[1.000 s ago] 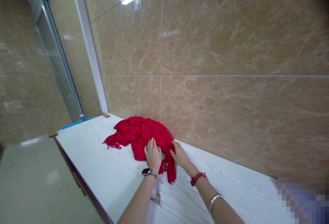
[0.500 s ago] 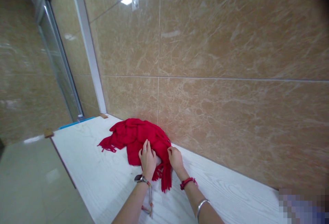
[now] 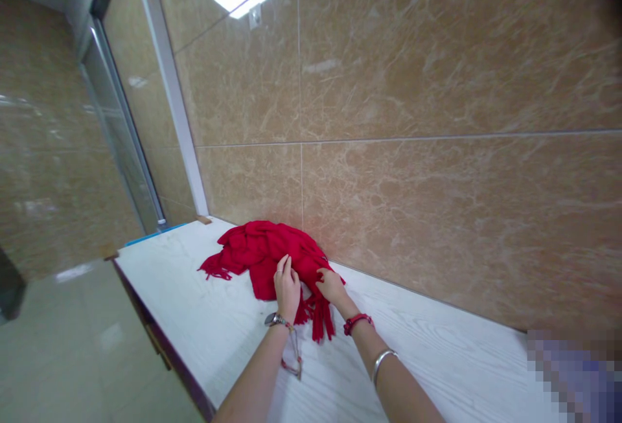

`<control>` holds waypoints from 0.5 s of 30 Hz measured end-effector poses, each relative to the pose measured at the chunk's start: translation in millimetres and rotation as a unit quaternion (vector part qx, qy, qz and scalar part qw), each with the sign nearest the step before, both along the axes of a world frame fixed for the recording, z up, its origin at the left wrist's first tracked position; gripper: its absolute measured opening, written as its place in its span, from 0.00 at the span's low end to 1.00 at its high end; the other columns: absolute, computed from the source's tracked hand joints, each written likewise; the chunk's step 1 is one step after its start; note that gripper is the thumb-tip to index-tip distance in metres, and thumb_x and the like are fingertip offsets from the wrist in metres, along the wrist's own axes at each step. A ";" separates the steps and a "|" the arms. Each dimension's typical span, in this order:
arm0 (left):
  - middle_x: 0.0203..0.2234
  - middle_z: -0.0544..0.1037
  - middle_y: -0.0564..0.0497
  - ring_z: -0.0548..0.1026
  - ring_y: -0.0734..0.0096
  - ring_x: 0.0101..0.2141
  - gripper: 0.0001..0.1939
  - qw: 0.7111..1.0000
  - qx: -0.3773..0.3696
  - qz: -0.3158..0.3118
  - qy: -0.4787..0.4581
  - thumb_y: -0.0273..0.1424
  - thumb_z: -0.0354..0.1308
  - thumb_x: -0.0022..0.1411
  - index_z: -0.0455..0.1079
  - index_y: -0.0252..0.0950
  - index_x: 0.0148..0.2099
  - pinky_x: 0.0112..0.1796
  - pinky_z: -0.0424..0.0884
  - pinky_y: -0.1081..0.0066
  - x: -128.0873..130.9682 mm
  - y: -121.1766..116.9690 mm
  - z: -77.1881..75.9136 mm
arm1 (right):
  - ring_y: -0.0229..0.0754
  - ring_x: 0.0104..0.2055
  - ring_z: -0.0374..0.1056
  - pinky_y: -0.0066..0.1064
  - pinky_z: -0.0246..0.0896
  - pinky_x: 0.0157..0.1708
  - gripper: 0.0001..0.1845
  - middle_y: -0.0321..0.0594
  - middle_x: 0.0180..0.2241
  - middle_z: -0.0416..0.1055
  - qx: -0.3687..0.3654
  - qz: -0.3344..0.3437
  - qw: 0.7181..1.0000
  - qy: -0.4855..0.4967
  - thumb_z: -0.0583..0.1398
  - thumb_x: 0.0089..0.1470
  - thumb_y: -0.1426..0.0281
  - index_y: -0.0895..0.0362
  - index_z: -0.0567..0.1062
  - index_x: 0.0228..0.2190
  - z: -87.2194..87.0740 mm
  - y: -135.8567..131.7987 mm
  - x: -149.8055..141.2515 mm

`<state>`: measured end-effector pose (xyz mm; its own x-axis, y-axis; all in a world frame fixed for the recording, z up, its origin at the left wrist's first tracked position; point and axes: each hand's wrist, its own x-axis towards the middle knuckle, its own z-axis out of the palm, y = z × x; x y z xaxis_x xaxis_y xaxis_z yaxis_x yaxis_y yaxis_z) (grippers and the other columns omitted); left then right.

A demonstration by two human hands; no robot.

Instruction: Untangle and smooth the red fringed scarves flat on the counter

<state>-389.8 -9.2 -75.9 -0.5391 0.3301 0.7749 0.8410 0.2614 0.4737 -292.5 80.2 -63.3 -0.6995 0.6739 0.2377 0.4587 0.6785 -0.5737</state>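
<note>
A crumpled red scarf (image 3: 265,245) with fringed ends lies on a white wood-grain tabletop (image 3: 184,300), close against the wall. My left hand (image 3: 288,287) is at the scarf's near side, fingers bent and closed on the cloth; the fingertips are partly hidden in it. Just to its right, my right hand (image 3: 332,285) pinches the scarf between thumb and fingers near the right edge. Fringe (image 3: 321,319) hangs loose on the tabletop between and below the hands. Another fringed end (image 3: 216,267) spreads to the left.
A tan marbled tile wall (image 3: 413,216) runs along the table's far side. At the far left end are a blue edge (image 3: 155,235) and a small brown block (image 3: 204,220). Tiled floor (image 3: 97,339) lies left of the table. A blurred patch (image 3: 583,377) covers the lower right corner.
The view has shifted slightly. My right hand has moved inward over the scarf, nearer my left hand. Both hands stay on the cloth.
</note>
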 end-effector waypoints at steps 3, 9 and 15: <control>0.49 0.67 0.40 0.68 0.59 0.46 0.20 1.000 0.006 -0.011 -0.006 0.20 0.44 0.57 0.64 0.30 0.52 0.47 0.66 0.59 -1.0 -1.1 -0.1 | 0.42 0.41 0.69 0.27 0.59 0.41 0.15 0.46 0.38 0.74 -0.003 0.008 1.000 0.004 0.55 0.46 0.79 0.61 0.76 0.36 -1.7 -4.4 4.0; 0.50 0.66 0.40 0.69 0.59 0.46 0.22 1.000 -0.005 -0.025 -0.003 0.20 0.45 0.57 0.63 0.30 0.53 0.47 0.67 0.59 0.0 -1.2 1.0 | 0.41 0.40 0.69 0.27 0.59 0.41 0.12 0.43 0.37 0.75 -0.009 0.018 0.999 0.044 0.55 0.50 0.75 0.60 0.76 0.34 -11.7 -8.3 12.4; 0.51 0.65 0.41 0.68 0.59 0.46 0.22 0.999 -0.020 -0.025 -0.003 0.20 0.45 0.57 0.61 0.31 0.55 0.47 0.66 0.59 1.4 -1.8 0.6 | 0.41 0.39 0.69 0.27 0.60 0.42 0.13 0.44 0.37 0.74 -0.021 0.020 0.995 0.094 0.53 0.52 0.75 0.60 0.75 0.36 -20.3 -10.9 15.4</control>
<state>-388.4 -11.0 -75.3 -0.5264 0.3870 0.7571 0.8502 0.2378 0.4697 -277.0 69.3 -83.5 -0.6711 0.6589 0.3397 0.3143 0.6680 -0.6746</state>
